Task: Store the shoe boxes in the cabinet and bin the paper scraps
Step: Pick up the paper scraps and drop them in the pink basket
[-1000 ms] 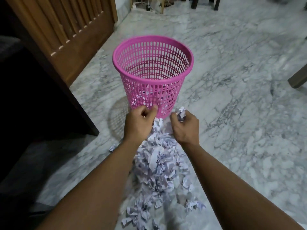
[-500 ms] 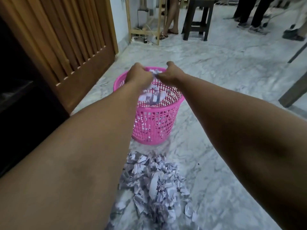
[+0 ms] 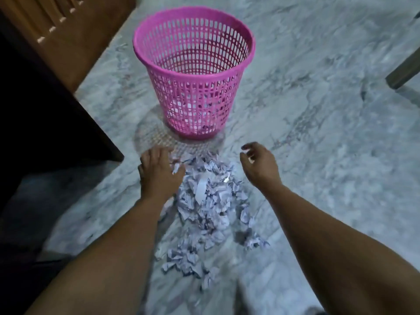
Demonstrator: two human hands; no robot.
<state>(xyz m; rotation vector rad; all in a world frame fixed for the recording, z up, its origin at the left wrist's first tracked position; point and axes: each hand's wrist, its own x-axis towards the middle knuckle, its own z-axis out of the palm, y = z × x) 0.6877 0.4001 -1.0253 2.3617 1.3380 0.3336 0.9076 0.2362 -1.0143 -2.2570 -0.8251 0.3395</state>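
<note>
Paper scraps [image 3: 205, 205] lie in a crumpled white heap on the grey marbled floor [image 3: 329, 155], stretching from just in front of the bin down toward the bottom of the head view, with a few stray pieces scattered at the heap's lower right. The pink bin [image 3: 193, 73], a plastic basket with slotted walls, stands upright on the floor beyond the heap, near its far end but not touching it; pale scraps show through the slots low inside it, and its latticed shadow falls on the floor to its lower left.

The left hand [image 3: 159, 172] rests palm down at the far left edge of the heap, fingers spread and lightly bent, their tips touching the outermost scraps; it is relaxed and grips nothing that can be seen. The right hand [image 3: 259, 163] hovers just right of the heap's far end, clear of the paper, fingers loosely curled downward and holding nothing. Both bare forearms reach in from the bottom corners, one on each side of the heap.

A brown wooden door [image 3: 75, 35] with slats fills the upper left, with a dark piece of furniture [image 3: 45, 110] below it. The view is somewhat blurred. No shoe boxes are in sight.
</note>
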